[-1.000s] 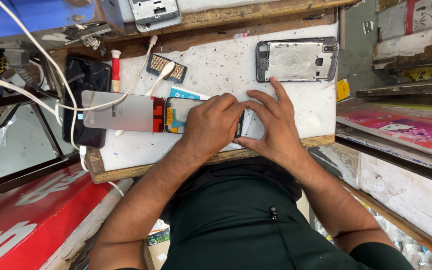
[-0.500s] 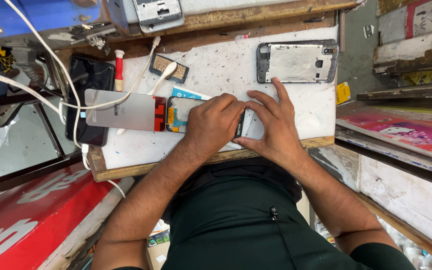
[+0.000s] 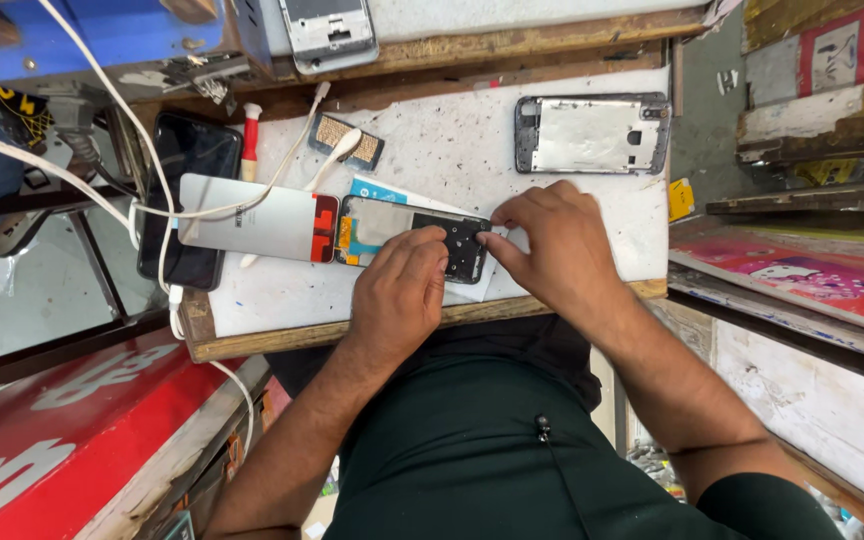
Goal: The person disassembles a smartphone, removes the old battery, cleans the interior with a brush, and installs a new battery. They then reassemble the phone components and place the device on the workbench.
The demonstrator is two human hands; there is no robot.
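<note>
Evidently, an opened black rectangular phone body [image 3: 412,235] on the speckled white board [image 3: 472,150] was being worked on: pressed under the left hand [image 3: 402,295], its end pinched by the right hand [image 3: 552,245]. Steadiness was needed next.

A silver phone frame [image 3: 592,133] is lying on the white counter [image 3: 452,160], toward its far right corner. To the left of that frame, a small dark part with a tan mesh face [image 3: 344,140] is resting on the counter, with a white cable [image 3: 297,150] running across it. Further left of the frame, a red-handled screwdriver [image 3: 250,140] is lying beside a black phone [image 3: 188,195] at the counter's left edge. A white slab with a red end [image 3: 257,222] is sitting partly over that black phone. Beyond the frame, another grey phone back [image 3: 329,30] is leaning on the wooden ledge. Right of the frame, a small yellow piece [image 3: 681,198] is sitting just off the counter.
</note>
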